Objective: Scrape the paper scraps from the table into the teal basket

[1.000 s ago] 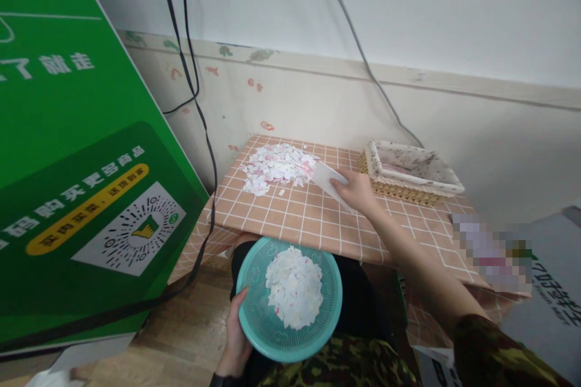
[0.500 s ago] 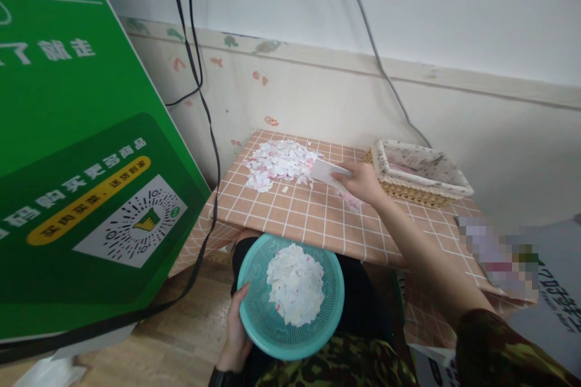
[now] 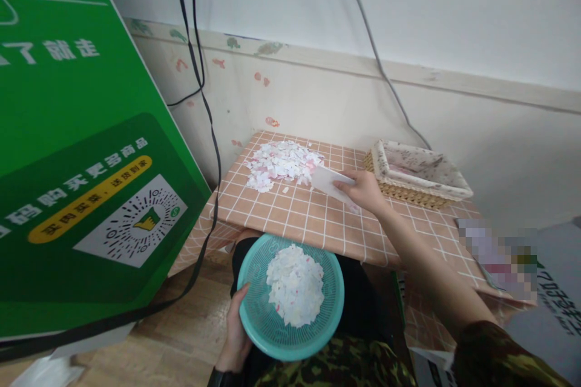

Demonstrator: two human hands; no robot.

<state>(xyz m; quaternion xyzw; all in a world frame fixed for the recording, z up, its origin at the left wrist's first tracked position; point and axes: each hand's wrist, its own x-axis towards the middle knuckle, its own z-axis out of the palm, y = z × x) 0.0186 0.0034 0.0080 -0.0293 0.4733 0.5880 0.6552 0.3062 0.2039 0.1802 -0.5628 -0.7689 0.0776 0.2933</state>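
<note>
The right hand (image 3: 362, 189) pinches a flat white card (image 3: 331, 183), with the thumb on top; the fingers below are hard to see. The far end of the card is right at the edge of a big heap of torn paper bits (image 3: 282, 161). I can't tell if it touches them. A few pinkish bits (image 3: 354, 209) lie on the table just beside the card, below the hand.

The left hand (image 3: 236, 325) grips the side of a round green bowl (image 3: 254, 320) full of little slots. The thumb is over the rim, and the other fingers are mostly hidden. The bowl sits over the lap, just in front of the table (image 3: 272, 214), and it holds its own pile of white bits (image 3: 296, 285).

The job looks part done to me. One good pile is in the bowl, but the big heap is out on the checked cloth, and one loose bit (image 3: 285, 190) lies near it.

Farther right, a straw basket (image 3: 415, 195) with a cloth inside stands near the wall (image 3: 318, 100). Something pinkish is in it, too small to name. Off to the left is a tall green board (image 3: 113, 97).
</note>
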